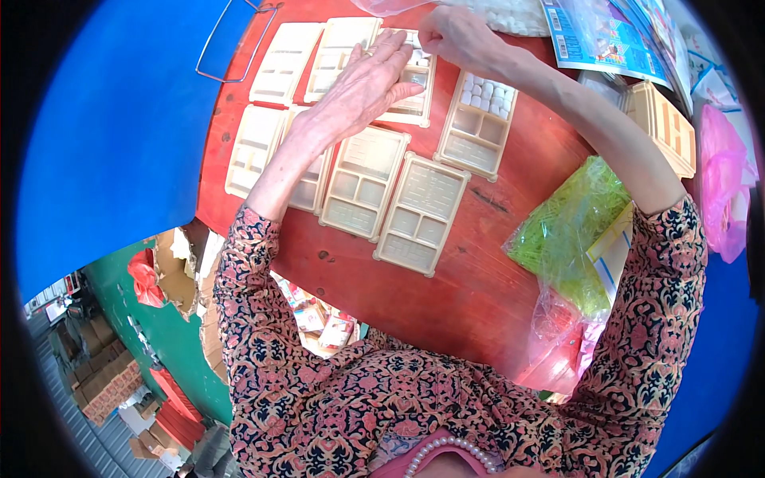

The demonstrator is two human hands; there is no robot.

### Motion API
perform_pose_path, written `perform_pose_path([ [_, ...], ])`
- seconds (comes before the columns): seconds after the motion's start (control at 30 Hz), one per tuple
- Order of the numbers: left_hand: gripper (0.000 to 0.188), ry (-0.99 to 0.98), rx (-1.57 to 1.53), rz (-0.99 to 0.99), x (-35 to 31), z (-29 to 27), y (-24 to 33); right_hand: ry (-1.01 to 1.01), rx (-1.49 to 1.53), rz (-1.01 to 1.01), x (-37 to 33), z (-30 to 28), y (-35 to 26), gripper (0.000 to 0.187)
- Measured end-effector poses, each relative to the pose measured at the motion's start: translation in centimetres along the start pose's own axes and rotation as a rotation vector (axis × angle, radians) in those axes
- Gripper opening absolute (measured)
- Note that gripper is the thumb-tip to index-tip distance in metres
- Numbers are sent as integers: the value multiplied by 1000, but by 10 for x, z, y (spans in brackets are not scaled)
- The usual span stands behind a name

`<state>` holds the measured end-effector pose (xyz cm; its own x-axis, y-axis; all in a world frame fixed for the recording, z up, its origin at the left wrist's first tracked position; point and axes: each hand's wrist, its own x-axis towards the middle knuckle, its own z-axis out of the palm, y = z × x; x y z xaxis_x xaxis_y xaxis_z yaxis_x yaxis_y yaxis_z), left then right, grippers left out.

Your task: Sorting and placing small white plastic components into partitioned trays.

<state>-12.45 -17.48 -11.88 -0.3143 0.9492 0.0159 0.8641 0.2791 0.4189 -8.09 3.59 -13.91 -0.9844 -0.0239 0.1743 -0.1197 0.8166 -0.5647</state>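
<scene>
Fingers stretched out, my left hand lies over a cream plastic compartment tray at the far middle of the table. My right hand is curled closed just above that tray's far end, beside a few small white pieces; whatever its fingers hold is hidden. To the right stands another tray, its far compartment filled with rows of white pieces. Nearer to me, two cream trays have bare compartments. Several similar trays sit at the left, some partly covered by my left arm.
A clear bag of white pieces lies at the far edge of the red table. On the right are a bag of bright green pieces, stacked cream trays, printed blue sheets and a pink bag. A wire handle stands at the far left.
</scene>
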Motion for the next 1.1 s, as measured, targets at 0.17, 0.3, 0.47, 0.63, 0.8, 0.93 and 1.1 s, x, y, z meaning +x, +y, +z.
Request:
perform_pose_path([
  [0.17, 60, 38, -4, 12, 0, 1, 1, 162, -563, -316, -12, 19, 2, 5],
  [0.3, 50, 72, -47, 50, 6, 0, 2, 219, -234, -154, -6, 14, 11, 7],
  [0.47, 35, 124, -52, 21, -1, -4, -2, -35, 135, 46, 2, -13, -25, 10],
  [0.63, 26, 126, -25, 15, 2, -8, 0, -71, -24, -95, 3, 2, -20, 10],
  [0.8, 26, 135, -46, 8, 2, -8, 2, 29, 234, -116, 13, -12, -3, 9],
  [0.93, 34, 131, -29, 8, -6, -10, -4, -94, 281, 89, 21, -29, -10, 12],
  [1.1, 54, 55, 107, 95, -1, -4, 9, -38, 116, 50, 8, -26, -13, 12],
])
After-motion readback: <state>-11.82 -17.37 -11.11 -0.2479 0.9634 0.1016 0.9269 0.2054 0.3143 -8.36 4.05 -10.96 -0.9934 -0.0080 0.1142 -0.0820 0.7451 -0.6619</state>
